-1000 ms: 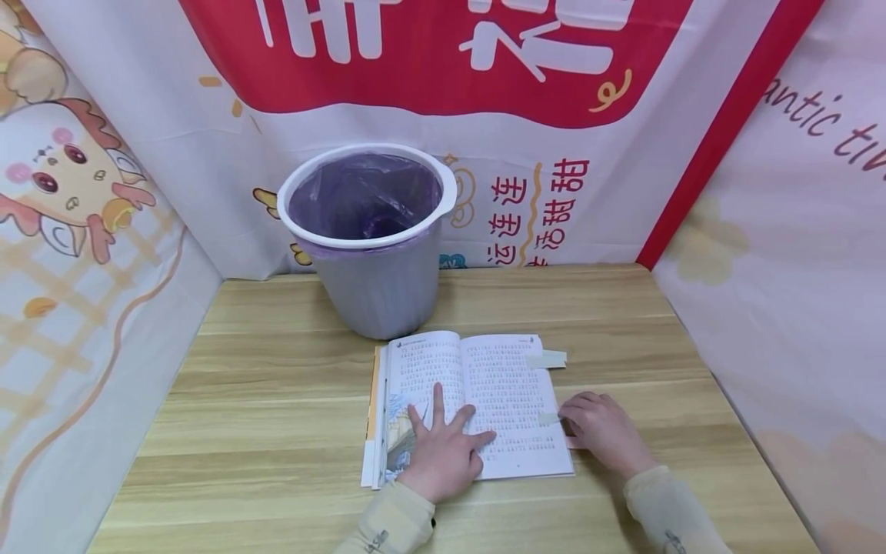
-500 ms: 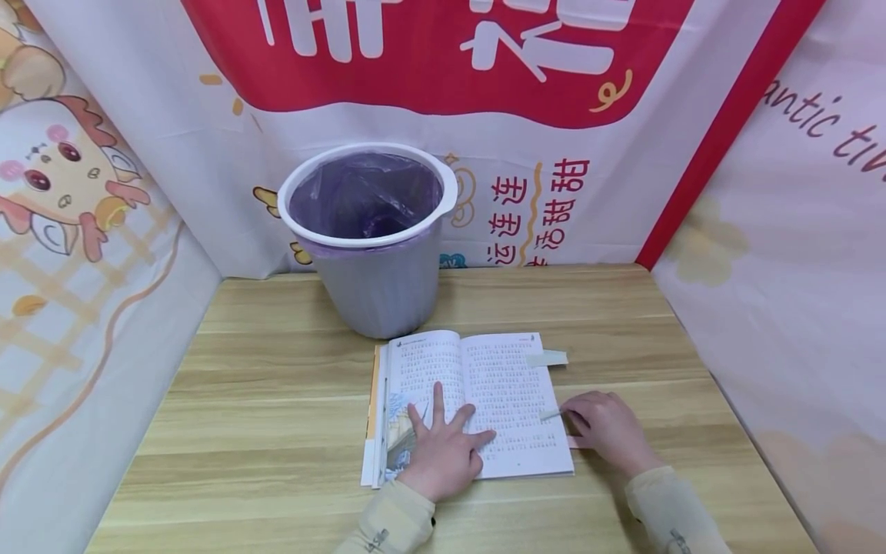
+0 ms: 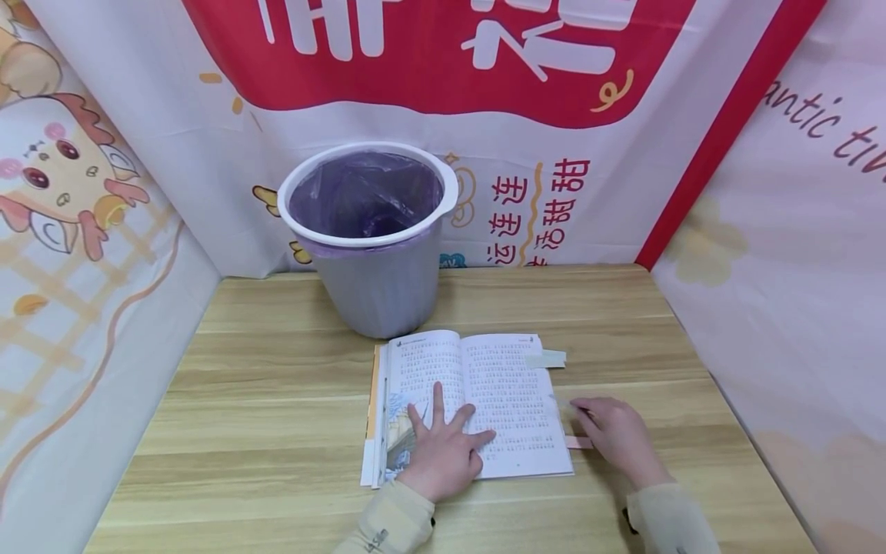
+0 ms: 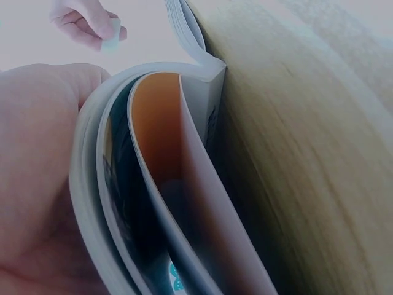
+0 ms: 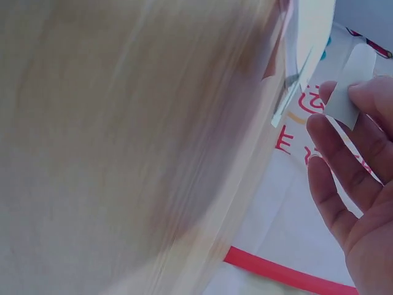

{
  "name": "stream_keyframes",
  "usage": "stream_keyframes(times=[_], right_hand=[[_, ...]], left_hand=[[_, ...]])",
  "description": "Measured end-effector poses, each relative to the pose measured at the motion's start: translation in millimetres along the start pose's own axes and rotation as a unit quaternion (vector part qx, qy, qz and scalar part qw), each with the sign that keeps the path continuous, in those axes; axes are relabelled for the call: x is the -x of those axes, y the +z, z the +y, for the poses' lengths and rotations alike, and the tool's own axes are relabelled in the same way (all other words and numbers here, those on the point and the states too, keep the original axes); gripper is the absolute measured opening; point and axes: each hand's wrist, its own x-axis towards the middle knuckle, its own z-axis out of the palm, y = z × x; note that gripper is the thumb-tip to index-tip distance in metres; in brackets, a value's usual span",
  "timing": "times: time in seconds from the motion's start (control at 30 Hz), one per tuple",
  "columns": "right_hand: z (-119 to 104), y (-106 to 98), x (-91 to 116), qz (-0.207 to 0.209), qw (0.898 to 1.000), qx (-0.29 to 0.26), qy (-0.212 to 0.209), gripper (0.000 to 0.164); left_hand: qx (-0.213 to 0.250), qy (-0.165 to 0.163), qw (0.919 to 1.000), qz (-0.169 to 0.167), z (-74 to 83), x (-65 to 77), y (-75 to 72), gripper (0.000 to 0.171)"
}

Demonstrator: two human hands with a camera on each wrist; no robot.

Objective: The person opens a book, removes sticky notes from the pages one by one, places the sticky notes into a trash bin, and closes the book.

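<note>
An open book point(image 3: 508, 385) lies on the wooden table with printed text on both pages. My left hand point(image 3: 445, 458) presses on it with spread, straight fingers, across the left page and the fold. Just off the book's right edge, my right hand point(image 3: 619, 438) pinches a pale green paper strip point(image 5: 349, 86) between thumb and finger, clear in the right wrist view. Another pale green strip point(image 3: 547, 359) sticks out from the upper right of the page. Lower down, a pink strip point(image 3: 579, 442) juts from the same edge. The left wrist view shows the book's curved pages point(image 4: 156, 129) from the side.
A grey trash bin point(image 3: 377, 285) with a purple liner stands behind the book, near its upper left corner. Printed cloth point(image 3: 554, 138) hangs at the back and sides. Wooden tabletop point(image 3: 277, 431) extends to both sides of the book.
My right hand has pulled the middle pale green strip off the page and moved slightly right with it. My left hand stays in place.
</note>
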Motion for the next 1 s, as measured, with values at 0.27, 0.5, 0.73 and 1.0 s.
stream_keyframes(times=[0.27, 0.5, 0.73, 1.0], right_hand=[[-5, -8, 0, 0.035, 0.999, -0.024, -0.008, 0.022], [-13, -17, -15, 0.092, 0.994, -0.034, -0.046, 0.023], [-33, -37, -44, 0.103, 0.991, -0.051, -0.064, 0.023], [-75, -82, -108, 0.131, 0.983, -0.069, -0.112, 0.024]], left_hand=[[-0.001, 0.006, 1.0, -0.002, -1.2, 0.4, -1.7, 0.04], [-0.001, 0.006, 1.0, 0.003, -0.5, 1.8, -3.2, 0.04], [-0.002, 0.006, 1.0, 0.004, -0.8, 1.4, -1.7, 0.04], [-0.003, 0.005, 1.0, 0.004, -1.2, 1.4, -1.1, 0.04]])
